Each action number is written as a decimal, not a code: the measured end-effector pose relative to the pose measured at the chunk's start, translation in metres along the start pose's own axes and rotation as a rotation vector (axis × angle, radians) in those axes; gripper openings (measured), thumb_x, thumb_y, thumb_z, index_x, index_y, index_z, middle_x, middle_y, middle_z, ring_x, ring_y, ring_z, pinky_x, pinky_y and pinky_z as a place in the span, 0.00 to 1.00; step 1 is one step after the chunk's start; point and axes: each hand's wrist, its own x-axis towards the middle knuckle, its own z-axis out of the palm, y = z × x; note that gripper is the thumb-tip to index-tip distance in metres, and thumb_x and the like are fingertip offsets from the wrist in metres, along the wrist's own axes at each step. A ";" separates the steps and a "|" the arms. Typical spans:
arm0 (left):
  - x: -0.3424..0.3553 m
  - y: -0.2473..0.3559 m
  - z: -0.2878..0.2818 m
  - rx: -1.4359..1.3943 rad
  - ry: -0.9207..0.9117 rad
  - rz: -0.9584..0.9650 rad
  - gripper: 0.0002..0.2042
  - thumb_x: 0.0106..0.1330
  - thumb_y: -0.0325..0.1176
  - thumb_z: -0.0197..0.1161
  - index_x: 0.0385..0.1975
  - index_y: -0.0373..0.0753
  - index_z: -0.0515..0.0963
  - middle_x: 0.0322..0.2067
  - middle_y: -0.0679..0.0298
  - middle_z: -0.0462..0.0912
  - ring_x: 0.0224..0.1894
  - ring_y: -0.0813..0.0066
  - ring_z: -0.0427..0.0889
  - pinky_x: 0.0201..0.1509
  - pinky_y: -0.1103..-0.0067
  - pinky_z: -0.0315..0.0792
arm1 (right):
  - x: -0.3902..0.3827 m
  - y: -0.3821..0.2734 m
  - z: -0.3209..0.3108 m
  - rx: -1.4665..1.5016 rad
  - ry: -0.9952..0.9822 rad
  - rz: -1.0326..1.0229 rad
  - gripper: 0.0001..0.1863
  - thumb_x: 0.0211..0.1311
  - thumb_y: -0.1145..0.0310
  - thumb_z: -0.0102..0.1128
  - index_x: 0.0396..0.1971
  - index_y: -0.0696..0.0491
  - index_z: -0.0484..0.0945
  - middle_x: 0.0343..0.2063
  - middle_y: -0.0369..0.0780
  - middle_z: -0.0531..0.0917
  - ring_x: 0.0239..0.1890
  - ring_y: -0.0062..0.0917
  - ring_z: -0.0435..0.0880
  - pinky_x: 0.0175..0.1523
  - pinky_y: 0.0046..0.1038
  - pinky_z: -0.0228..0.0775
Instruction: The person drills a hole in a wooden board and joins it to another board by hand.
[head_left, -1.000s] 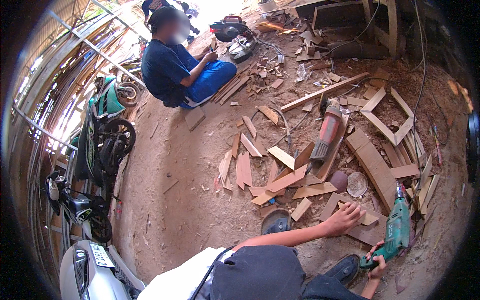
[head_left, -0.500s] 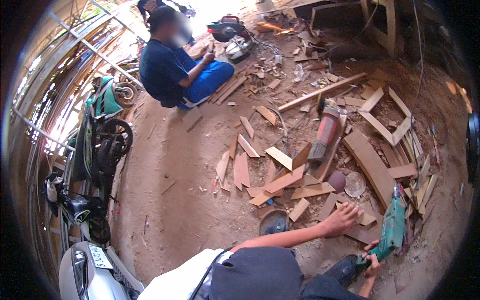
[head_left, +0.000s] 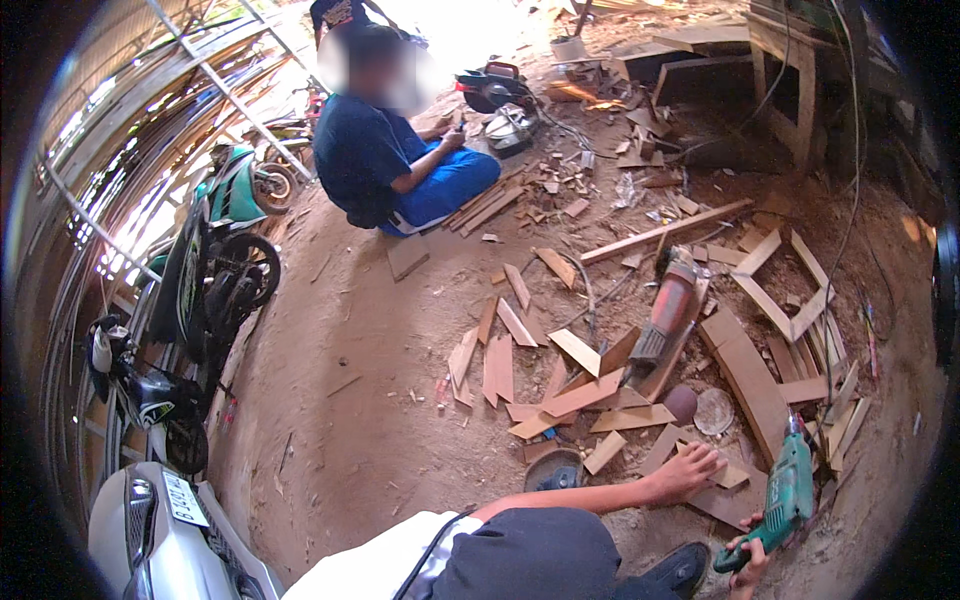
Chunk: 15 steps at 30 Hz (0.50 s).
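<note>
My right hand (head_left: 750, 566), low at the right, is wrapped round the handle of a green power drill (head_left: 790, 487). The drill's chuck points away from me, towards the near end of a wide brown plank (head_left: 745, 375). My left hand (head_left: 688, 473) reaches across with its fingers apart, just over short pieces of cut wood (head_left: 728, 472); whether it touches them I cannot tell. Beyond it lies a red and grey angle grinder (head_left: 668, 312) on a strip of wood. A wooden frame of mitred pieces (head_left: 783, 285) rests on the ground farther right.
Angled wood offcuts (head_left: 580, 395) are scattered ahead of me. Another person (head_left: 375, 165) sits on the ground at the far left, near a cut-off saw (head_left: 495, 90). Motorbikes (head_left: 215, 275) line the left side. A cable (head_left: 858, 150) hangs at the right.
The whole view has shifted, so the ground and tools sit slightly right and lower. My right hand still grips the drill, and my left hand stays over the wood pieces.
</note>
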 end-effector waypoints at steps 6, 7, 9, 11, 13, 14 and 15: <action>0.002 -0.001 -0.003 0.013 -0.049 -0.013 0.29 0.58 0.39 0.59 0.59 0.32 0.64 0.52 0.55 0.68 0.59 0.58 0.63 0.64 0.64 0.56 | -0.007 -0.009 0.023 -0.049 0.013 0.021 0.16 0.51 0.68 0.49 0.37 0.62 0.70 0.40 0.45 0.77 0.21 0.24 0.77 0.27 0.27 0.72; 0.004 0.000 -0.008 0.011 -0.075 -0.015 0.30 0.58 0.40 0.59 0.59 0.32 0.64 0.52 0.55 0.67 0.59 0.58 0.63 0.64 0.64 0.56 | -0.007 -0.011 0.025 -0.056 0.011 0.027 0.16 0.51 0.68 0.49 0.38 0.62 0.70 0.39 0.45 0.77 0.21 0.24 0.76 0.27 0.27 0.72; 0.004 -0.001 -0.012 0.007 -0.099 -0.020 0.31 0.57 0.39 0.59 0.60 0.33 0.62 0.53 0.56 0.67 0.59 0.59 0.63 0.64 0.64 0.56 | -0.006 -0.017 0.031 -0.066 -0.005 0.041 0.16 0.51 0.68 0.49 0.39 0.62 0.71 0.38 0.45 0.78 0.20 0.24 0.76 0.26 0.26 0.71; 0.000 -0.002 -0.014 0.003 -0.095 -0.025 0.34 0.53 0.36 0.58 0.63 0.36 0.60 0.54 0.56 0.66 0.60 0.60 0.64 0.64 0.63 0.58 | -0.008 -0.024 0.034 -0.083 -0.019 0.057 0.17 0.51 0.68 0.49 0.39 0.62 0.71 0.37 0.45 0.78 0.20 0.24 0.76 0.26 0.26 0.71; -0.010 -0.006 -0.004 0.014 -0.079 -0.038 0.35 0.52 0.37 0.59 0.63 0.36 0.60 0.53 0.56 0.66 0.60 0.60 0.64 0.64 0.63 0.58 | -0.009 -0.035 0.038 -0.107 -0.036 0.079 0.18 0.51 0.68 0.49 0.40 0.62 0.71 0.36 0.44 0.78 0.19 0.23 0.75 0.26 0.26 0.71; -0.018 -0.008 0.001 0.018 -0.073 -0.045 0.35 0.52 0.37 0.59 0.63 0.36 0.60 0.53 0.56 0.66 0.60 0.60 0.64 0.64 0.63 0.58 | -0.011 -0.041 0.041 -0.119 -0.041 0.092 0.18 0.51 0.68 0.49 0.41 0.62 0.71 0.36 0.44 0.78 0.19 0.23 0.75 0.25 0.25 0.71; -0.014 -0.006 0.001 -0.016 -0.085 -0.061 0.34 0.51 0.37 0.59 0.61 0.35 0.62 0.53 0.57 0.67 0.59 0.60 0.65 0.64 0.63 0.58 | -0.011 -0.050 0.037 -0.147 -0.030 0.093 0.18 0.51 0.68 0.49 0.41 0.62 0.71 0.35 0.44 0.78 0.19 0.23 0.75 0.25 0.25 0.71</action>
